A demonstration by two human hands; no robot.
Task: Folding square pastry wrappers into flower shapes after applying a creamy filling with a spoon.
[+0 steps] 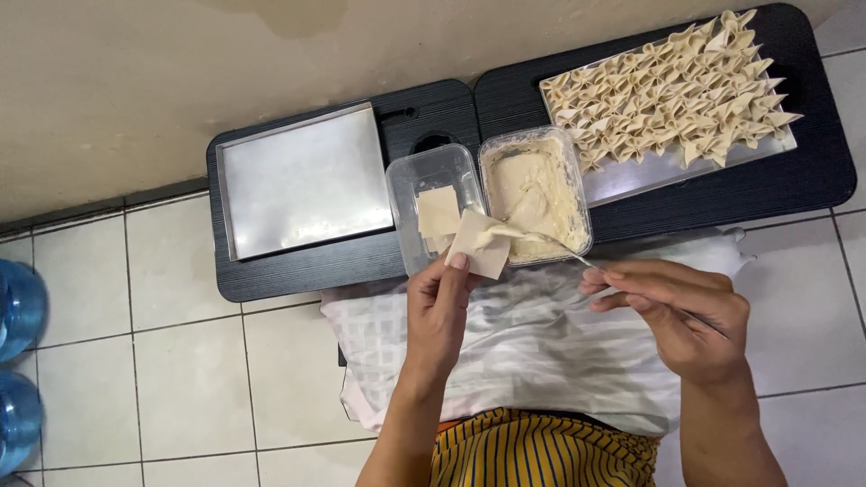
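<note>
Head view shows your left hand (439,305) pinching a square wrapper (478,243) at its near edge. Your right hand (681,307) is closed on a spoon (564,251), whose tip rests on the wrapper, just before the tub of filling (534,191)

— What sort of place is this?
— A home, with food being made on the floor.
— What shows it?
— Pale floor tiles (180,361), a plain wall (135,72), 2 low black tables (298,271), a cloth (541,343) over the lap, a metal tray (302,180), folded dumplings (667,90), and 2 blue water jugs (18,361).
</note>
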